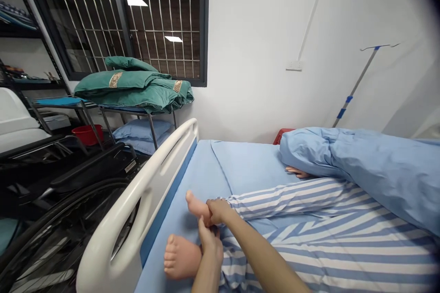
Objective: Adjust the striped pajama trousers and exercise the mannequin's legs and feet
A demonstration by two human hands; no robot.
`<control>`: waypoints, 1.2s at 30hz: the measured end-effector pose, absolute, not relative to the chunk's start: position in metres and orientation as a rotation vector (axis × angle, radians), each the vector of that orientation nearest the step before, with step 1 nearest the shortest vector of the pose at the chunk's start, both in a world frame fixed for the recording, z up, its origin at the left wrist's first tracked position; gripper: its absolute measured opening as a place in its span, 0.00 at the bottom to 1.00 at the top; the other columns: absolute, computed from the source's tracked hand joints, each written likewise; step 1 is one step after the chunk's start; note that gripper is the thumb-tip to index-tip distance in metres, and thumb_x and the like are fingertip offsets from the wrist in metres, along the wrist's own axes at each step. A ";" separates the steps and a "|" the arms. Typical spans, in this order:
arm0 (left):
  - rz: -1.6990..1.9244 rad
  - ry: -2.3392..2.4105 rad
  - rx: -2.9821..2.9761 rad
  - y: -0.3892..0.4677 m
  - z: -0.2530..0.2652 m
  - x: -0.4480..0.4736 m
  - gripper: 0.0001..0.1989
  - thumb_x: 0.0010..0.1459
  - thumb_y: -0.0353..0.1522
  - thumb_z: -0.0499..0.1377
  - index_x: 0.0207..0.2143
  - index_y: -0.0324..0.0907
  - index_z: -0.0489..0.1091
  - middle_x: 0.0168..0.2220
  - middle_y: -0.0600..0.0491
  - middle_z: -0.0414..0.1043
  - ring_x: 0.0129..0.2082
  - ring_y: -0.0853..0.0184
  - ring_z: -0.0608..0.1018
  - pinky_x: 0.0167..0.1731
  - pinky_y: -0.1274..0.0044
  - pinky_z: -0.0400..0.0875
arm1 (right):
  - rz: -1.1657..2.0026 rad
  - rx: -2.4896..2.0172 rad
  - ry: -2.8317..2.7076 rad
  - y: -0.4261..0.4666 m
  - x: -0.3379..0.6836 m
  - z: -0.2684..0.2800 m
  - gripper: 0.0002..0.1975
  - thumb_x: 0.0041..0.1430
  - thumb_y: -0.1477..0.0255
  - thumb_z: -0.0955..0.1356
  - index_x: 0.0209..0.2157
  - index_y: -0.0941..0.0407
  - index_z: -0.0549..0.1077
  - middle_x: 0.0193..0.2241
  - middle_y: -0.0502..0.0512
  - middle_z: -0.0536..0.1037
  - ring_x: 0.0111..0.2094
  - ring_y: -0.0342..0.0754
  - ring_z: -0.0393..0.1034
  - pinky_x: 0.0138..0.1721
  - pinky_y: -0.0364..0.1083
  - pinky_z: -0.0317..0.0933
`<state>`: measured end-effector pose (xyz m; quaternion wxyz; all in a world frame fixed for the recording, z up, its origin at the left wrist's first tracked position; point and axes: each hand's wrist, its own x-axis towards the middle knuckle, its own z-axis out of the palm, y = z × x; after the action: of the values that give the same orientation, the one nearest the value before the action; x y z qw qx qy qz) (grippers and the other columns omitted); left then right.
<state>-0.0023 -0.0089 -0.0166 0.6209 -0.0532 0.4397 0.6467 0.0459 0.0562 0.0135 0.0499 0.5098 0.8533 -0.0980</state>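
Observation:
A figure in blue-and-white striped trousers (295, 201) lies on the bed; its smooth feet look like a manikin's. My right hand (219, 211) is wrapped over the ankle of the far foot (198, 206), beside the trouser cuff. From below, my left hand (210, 239) grips the same foot near the heel, its thumb pointing up along it. Part of the left fingers is hidden behind the wrist and foot. Just left of my left forearm, the near foot (182, 257) rests with its toes towards the bed end, untouched by my fingers as far as I can see.
A white bed end board (120, 219) rises close to the feet. Beyond it stands a black wheelchair (85, 183). Green cushions (137, 87) are piled by the window. A blue quilt (371, 160) covers the figure's upper part; a hand (298, 172) shows under its edge. An IV pole (357, 84) leans behind.

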 end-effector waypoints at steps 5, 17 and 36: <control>1.495 0.977 -0.162 -0.017 -0.003 -0.003 0.14 0.49 0.42 0.51 0.35 0.45 0.66 0.34 0.53 0.67 0.40 0.64 0.70 0.38 0.73 0.63 | -0.340 1.556 2.540 0.055 0.045 0.029 0.34 0.32 0.57 0.70 0.43 0.57 0.65 0.41 0.62 0.73 0.42 0.58 0.67 0.41 0.52 0.58; 1.570 0.390 0.002 -0.045 0.111 -0.009 0.31 0.44 0.45 0.53 0.47 0.35 0.56 0.44 0.40 0.63 0.45 0.58 0.69 0.41 0.67 0.67 | -1.002 1.438 2.861 0.045 0.101 0.173 0.32 0.32 0.60 0.72 0.43 0.55 0.66 0.38 0.52 0.73 0.38 0.51 0.68 0.35 0.44 0.61; 1.415 -0.088 0.438 -0.060 0.284 0.073 0.33 0.47 0.47 0.50 0.51 0.37 0.56 0.51 0.41 0.56 0.53 0.57 0.61 0.48 0.63 0.62 | -1.433 1.328 3.200 0.034 0.231 0.355 0.22 0.40 0.67 0.71 0.38 0.66 0.71 0.30 0.53 0.74 0.33 0.46 0.68 0.37 0.43 0.61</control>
<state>0.0731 -0.0604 0.2844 0.7372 0.1996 -0.0402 0.6443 0.2306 0.0341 0.3552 -0.2992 0.3379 0.8144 -0.3648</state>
